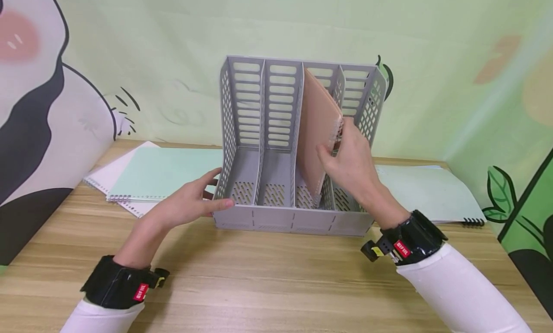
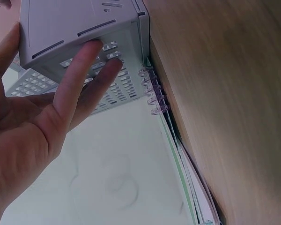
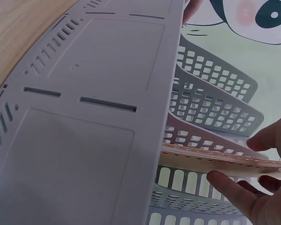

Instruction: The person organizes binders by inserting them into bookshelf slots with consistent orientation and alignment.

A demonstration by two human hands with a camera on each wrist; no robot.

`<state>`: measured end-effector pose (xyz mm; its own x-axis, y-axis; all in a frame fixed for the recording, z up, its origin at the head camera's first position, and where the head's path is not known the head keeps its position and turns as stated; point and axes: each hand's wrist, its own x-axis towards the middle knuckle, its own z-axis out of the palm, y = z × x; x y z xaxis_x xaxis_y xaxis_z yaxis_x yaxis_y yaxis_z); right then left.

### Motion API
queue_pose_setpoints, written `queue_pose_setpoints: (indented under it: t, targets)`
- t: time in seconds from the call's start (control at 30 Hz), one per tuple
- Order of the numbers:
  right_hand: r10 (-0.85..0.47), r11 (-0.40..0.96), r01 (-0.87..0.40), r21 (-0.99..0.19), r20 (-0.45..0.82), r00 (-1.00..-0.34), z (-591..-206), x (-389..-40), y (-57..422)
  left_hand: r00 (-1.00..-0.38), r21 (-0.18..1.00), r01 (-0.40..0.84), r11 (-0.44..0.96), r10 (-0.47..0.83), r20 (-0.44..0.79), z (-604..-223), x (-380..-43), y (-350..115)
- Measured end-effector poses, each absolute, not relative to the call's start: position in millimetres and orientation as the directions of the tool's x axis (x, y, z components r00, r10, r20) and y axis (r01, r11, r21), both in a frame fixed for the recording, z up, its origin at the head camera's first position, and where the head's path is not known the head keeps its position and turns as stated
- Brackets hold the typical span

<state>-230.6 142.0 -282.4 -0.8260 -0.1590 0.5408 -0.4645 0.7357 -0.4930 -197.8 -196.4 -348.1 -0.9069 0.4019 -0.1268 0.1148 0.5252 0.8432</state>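
A grey file rack (image 1: 273,219) with several upright compartments stands on the table. My right hand (image 1: 352,155) pinches a pinkish-tan spiral notebook (image 1: 317,136) by its bound front edge, thumb on the left face and fingers on the other side. The notebook stands upright in the third compartment from the left, its lower corner close to the rack's floor. In the right wrist view, the notebook's spiral edge (image 3: 201,159) runs between thumb and fingers. My left hand (image 1: 187,203) rests on the rack's left front corner, thumb at the front lip, straight fingers along the perforated side (image 2: 117,84).
Left of the rack lie a mint-green spiral notebook (image 1: 173,170) and a white one (image 1: 114,165) partly under it. A pale green notebook with black rings (image 1: 427,191) lies at the right. A printed cloth backdrop (image 1: 181,45) rises behind the wooden table (image 1: 259,280).
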Motion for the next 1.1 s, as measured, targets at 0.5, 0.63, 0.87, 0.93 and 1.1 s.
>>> queue_pose_setpoints:
  t: [0.5,0.63,0.87,0.93,1.1]
  targets:
    - [-0.155,0.719,-0.444,-0.534,0.500,-0.852,-285,-226,148,-0.914,0.826,0.112,0.552,0.384,-0.133,-348,-197,-196]
    - [-0.145,0.713,-0.433,-0.552,0.488,-0.861,-285,-225,152,-0.912,0.830,0.113,0.546,0.388,-0.131,-348,-197,-196]
    - [-0.136,0.714,-0.426,-0.555,0.487,-0.863,-287,-222,157,-0.911,0.833,0.119,0.541,0.394,-0.126,-348,-198,-197]
    - [-0.135,0.719,-0.424,-0.551,0.487,-0.863,-287,-221,158,-0.911,0.832,0.120,0.541,0.394,-0.125,-349,-198,-197]
    - [-0.116,0.726,-0.405,-0.556,0.481,-0.869,-286,-218,162,-0.911,0.833,0.116,0.541,0.391,-0.127,-349,-198,-197]
